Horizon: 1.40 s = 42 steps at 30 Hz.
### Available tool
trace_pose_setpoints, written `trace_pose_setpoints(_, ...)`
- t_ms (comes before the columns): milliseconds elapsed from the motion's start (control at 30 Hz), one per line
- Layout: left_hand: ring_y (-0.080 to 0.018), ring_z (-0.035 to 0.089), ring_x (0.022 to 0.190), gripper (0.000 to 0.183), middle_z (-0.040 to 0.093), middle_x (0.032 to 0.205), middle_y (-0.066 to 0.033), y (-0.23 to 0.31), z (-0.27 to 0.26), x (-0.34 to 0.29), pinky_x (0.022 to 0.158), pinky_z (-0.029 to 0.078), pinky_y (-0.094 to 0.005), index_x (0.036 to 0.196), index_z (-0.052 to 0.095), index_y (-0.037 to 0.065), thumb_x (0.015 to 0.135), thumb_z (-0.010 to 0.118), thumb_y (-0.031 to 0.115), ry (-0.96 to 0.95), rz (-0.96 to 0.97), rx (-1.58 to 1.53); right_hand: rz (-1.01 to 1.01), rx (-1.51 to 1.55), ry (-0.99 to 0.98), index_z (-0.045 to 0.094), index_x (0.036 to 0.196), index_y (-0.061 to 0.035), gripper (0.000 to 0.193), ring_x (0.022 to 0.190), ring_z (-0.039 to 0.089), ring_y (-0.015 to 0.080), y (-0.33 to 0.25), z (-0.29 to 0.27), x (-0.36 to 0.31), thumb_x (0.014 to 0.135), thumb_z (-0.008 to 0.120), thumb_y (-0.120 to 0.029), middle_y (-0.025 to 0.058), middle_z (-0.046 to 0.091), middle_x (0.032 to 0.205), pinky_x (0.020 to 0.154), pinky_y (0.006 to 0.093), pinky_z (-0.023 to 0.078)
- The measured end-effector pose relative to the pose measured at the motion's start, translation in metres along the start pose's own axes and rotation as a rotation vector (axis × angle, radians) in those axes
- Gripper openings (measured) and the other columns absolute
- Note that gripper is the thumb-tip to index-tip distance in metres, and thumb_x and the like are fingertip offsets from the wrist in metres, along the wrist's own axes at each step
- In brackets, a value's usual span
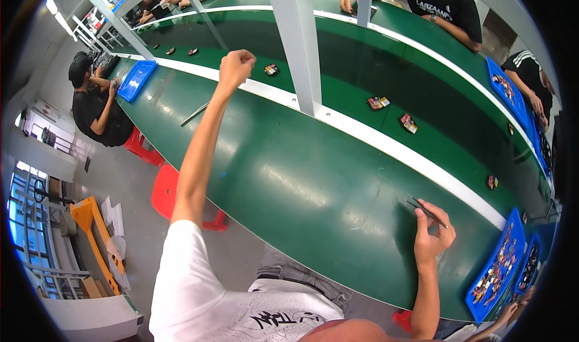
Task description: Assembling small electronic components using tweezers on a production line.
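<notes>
My left hand (236,72) is stretched far out over the white rail at the edge of the green conveyor belt. Its fingers are curled closed, and whatever they may hold is hidden. Just right of it, apart from the fingers, a small dark part with red and yellow patches (271,69) lies on the belt. Over the near green worktop, my right hand (434,232) grips a pair of dark tweezers (429,212), whose thin tips point up and to the left. Further right along the belt lie two similar parts, one (378,103) beside the other (408,123).
A grey post (300,46) rises between my hands. A blue tray of small colourful parts (497,266) stands at right; another blue tray (137,80) sits far left. A metal strip (194,114) lies near my left forearm. People sit across the belt and at left.
</notes>
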State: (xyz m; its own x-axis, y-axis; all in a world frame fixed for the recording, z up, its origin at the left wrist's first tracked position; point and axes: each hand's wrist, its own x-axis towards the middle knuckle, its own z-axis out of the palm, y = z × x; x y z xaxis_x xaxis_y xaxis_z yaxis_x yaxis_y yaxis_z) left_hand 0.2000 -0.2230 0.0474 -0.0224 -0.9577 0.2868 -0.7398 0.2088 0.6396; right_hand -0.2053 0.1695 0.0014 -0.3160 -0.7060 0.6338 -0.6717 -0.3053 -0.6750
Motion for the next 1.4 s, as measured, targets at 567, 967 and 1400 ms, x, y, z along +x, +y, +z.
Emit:
trace_pose_setpoints(567,-0.0127,0.064,0.058,0.010,0.071,0.072,-0.0059,0.005,0.006,0.025,0.051,0.052,-0.0299,0.081,0.071,0.003,0.081,0.076,0.011,-0.299,-0.125,-0.032,0.079,-0.021,0.009,0.071,0.099,0.0033,0.012,0.065,0.059,0.0088,0.011,-0.005,-0.010,0.088,0.076,0.002,0.0147,0.077,0.097,0.056,0.0195,0.041)
trace_pose_setpoints(967,-0.0166,0.070,0.060,0.011,0.075,0.086,-0.0132,0.129,-0.003,-0.191,0.045,0.051,-0.0294,0.103,0.065,-0.003,0.094,0.064,0.003,-0.776,-0.009,-0.439,0.407,0.147,0.024,0.068,0.103,0.0032,0.012,0.063,0.058,0.0059,-0.003,-0.018,-0.010,0.092,0.072,0.000,0.0141,0.076,0.099,0.050,0.0173,0.036)
trace_pose_setpoints(1400,-0.0181,0.073,0.071,0.023,0.073,0.093,-0.0156,0.194,0.126,-0.274,0.056,0.059,-0.0271,0.120,0.065,-0.009,0.102,0.060,0.005,-0.847,0.040,-0.923,0.368,0.331,0.068,0.067,0.099,0.0035,0.014,0.062,0.058,0.0038,-0.019,-0.006,-0.001,0.088,0.075,0.004,0.0078,0.072,0.088,0.056,0.0184,0.042)
